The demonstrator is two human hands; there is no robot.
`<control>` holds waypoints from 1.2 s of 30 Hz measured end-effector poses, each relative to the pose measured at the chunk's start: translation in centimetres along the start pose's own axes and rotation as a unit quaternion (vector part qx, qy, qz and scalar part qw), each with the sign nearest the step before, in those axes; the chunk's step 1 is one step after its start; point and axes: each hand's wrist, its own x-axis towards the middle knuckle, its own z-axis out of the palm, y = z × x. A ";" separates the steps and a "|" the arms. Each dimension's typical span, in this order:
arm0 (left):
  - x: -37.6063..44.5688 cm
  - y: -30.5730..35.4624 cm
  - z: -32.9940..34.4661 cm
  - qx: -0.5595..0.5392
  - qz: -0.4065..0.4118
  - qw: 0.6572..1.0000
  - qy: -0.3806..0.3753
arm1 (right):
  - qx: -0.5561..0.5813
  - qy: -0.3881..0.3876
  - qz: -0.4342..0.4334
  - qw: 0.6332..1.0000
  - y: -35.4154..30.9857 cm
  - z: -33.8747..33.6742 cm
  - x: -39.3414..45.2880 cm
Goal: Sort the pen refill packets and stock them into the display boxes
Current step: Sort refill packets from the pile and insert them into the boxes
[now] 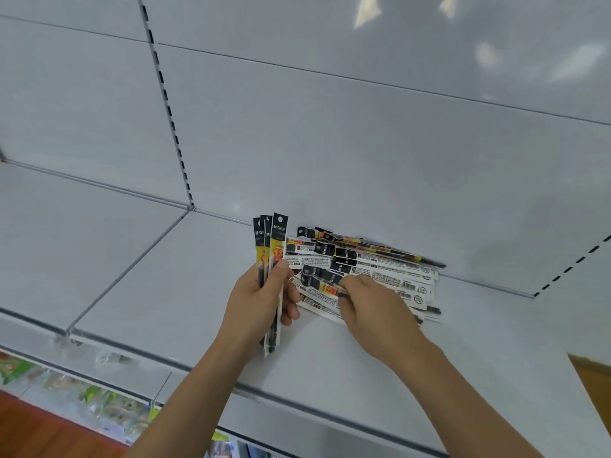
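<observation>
The person stands at a white shelf (185, 292) and works on a loose pile of pen refill packets (380, 269) that lies at the far side of the shelf board, touching or just short of the back panel (330, 143). The left hand (261, 302) grips a small sorted bundle (272, 259) of about three packets, fingers curled round their lower half and thumb pressed across the front; this bundle stands nearly upright, black header ends pointing up and away, tails reaching down past the wrist. The right hand (373, 309) rests on the near left corner of the pile, its fingertips closed in a pinch on a single packet (325, 280) with a black header and a yellow and red band. That packet's long axis runs from far left to near right, roughly in line with most of the pile, whose packets lie flat and fanned with headers toward the left. The coming move seems to turn on this: the pinched packet lies almost crosswise to the upright bundle, and its header end is just beside the left hand's fingers, so it would have to be swung through about a quarter turn, header up, before it can slide in against the others. The right hand is the nearer one to the pile; the left is just to the pile's left. No display boxes are in view, so stocking appears not yet begun. Below the shelf's near edge, blurred packaged goods (82, 391) hang.
</observation>
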 end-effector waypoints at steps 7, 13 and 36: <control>-0.4 0.0 -1.7 -0.010 -0.009 1.000 0.019 | 0.008 -0.052 -0.001 0.999 0.4 0.5 0.4; -0.6 0.1 -2.1 -0.012 -0.012 1.000 0.023 | -0.025 -0.029 0.025 0.999 0.0 -0.8 0.3; -0.9 0.9 -0.1 0.038 0.036 0.999 -0.001 | 0.437 -0.021 0.101 0.894 -1.5 -4.0 -1.4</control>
